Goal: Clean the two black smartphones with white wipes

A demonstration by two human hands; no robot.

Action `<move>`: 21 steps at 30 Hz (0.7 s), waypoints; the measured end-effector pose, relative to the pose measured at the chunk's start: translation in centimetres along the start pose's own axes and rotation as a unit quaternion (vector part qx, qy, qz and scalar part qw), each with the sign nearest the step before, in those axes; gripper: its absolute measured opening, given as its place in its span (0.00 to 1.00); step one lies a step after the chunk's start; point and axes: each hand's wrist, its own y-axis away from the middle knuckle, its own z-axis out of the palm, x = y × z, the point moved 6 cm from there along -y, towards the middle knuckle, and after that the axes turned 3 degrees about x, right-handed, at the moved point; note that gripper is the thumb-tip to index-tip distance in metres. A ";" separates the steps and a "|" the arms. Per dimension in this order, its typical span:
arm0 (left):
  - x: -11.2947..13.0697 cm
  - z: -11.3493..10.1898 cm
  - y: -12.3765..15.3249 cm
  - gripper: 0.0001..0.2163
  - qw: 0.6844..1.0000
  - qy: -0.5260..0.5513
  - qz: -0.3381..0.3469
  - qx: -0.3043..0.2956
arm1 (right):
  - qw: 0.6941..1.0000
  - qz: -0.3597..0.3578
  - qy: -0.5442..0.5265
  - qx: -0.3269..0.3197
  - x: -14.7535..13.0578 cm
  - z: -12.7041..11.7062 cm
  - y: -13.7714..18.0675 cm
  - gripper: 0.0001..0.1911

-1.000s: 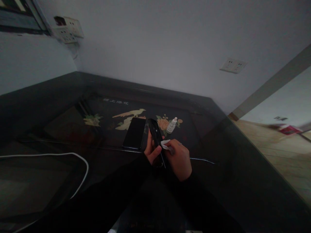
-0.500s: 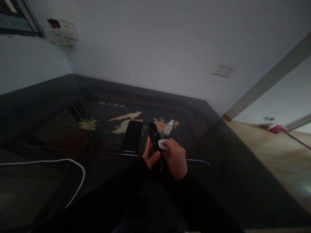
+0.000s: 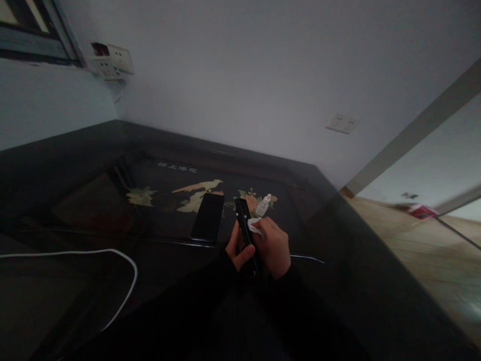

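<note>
Left hand (image 3: 237, 251) wrapped around black device (image 3: 245, 228), far end poking out past the fingers. Right hand (image 3: 276, 247) pinching white wipe (image 3: 255, 225) against device's right side. Phone (image 3: 208, 217) flat, left of grip; small bottle (image 3: 263, 206) upright just beyond right hand.

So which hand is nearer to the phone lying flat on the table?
The left hand: it is just right of the phone, slightly closer to the wearer. The right hand is farther right, beyond the held black object.
</note>
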 end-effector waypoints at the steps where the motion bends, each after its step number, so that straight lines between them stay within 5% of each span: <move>1: -0.2 -0.1 0.0 0.38 1.000 -0.001 -0.005 -0.005 | 1.000 -0.006 -0.005 -0.008 0.0 -0.2 1.0 0.07; 5: -0.5 -0.2 0.2 0.38 1.000 -0.006 -0.023 -0.002 | 1.000 0.000 -0.027 -0.001 0.1 -0.8 2.4 0.08; 14: 0.7 1.1 0.6 0.36 1.000 -0.001 0.000 -0.015 | 0.999 0.020 -0.013 0.044 -0.2 0.0 -3.7 0.06; 21: 0.4 0.2 0.4 0.35 0.999 -0.041 0.012 -0.024 | 1.000 0.009 -0.018 0.009 0.3 -0.5 1.4 0.07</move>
